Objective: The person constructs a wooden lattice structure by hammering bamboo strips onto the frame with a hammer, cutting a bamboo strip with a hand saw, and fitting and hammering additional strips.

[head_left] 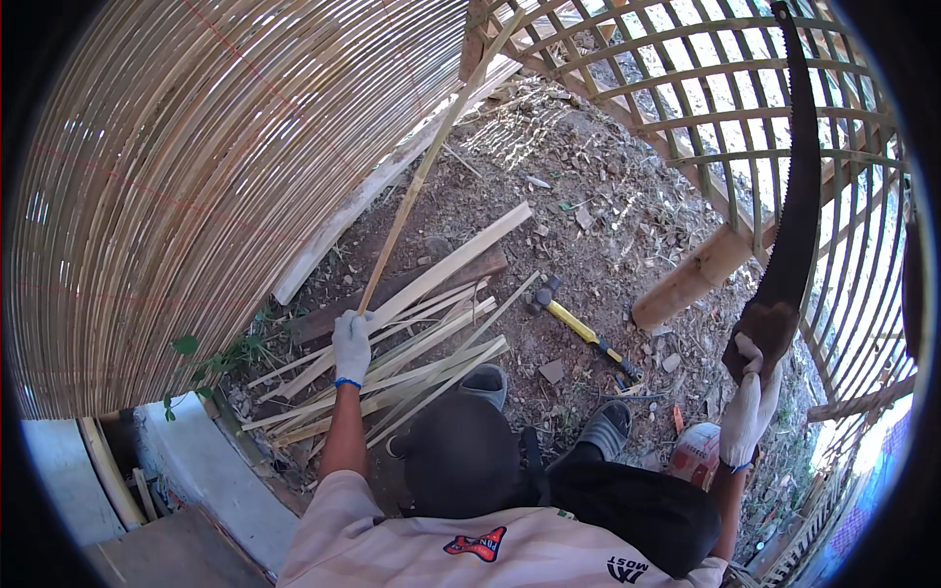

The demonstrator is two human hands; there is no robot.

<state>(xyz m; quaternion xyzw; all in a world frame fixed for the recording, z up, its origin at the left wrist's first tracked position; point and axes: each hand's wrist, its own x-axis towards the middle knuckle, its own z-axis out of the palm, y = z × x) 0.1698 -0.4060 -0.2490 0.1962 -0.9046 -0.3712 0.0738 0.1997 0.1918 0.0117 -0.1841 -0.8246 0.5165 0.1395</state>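
One stick (421, 178) sits in closed left fingers (353, 328), a saw (802, 196) in closed right fingers (751, 355): likely getting ready; cutting needs both together.

Saw (802, 196) — in right fingers (751, 355), strip (420, 182) — in left fingers (349, 325)

Slatted screen (235, 196) filling the upper left, lattice (725, 116) across the upper right, ground (549, 176) in between! A long strip (421, 181) runs from the left hand (351, 349) up to top centre; far right, the saw (802, 206) rises from the right hand (750, 412), in front of the lattice. Loose strips (436, 338) lie heaped left of centre, hammer (585, 331) just right of them, log (691, 277) farther right, beside the lattice!
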